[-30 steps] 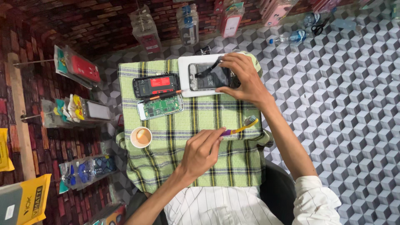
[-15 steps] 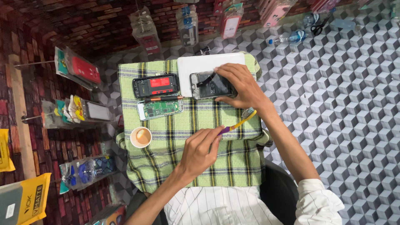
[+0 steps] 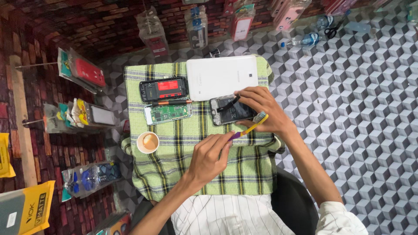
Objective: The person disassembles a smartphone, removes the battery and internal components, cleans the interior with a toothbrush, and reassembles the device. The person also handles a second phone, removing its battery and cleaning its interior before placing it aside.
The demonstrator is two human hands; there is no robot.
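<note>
Hands work close together over the checked cloth. Left hand pinches a yellow toothbrush, bristles beside the opened phone that the right hand clasps. Just left of it lies a green circuit board.

You had hanging packs left, clear packs above, a yellow box bottom left, a red label on the opened phone.

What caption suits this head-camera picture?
Left hand holds a toothbrush; right hand steadies an opened phone on checked cloth.
</note>
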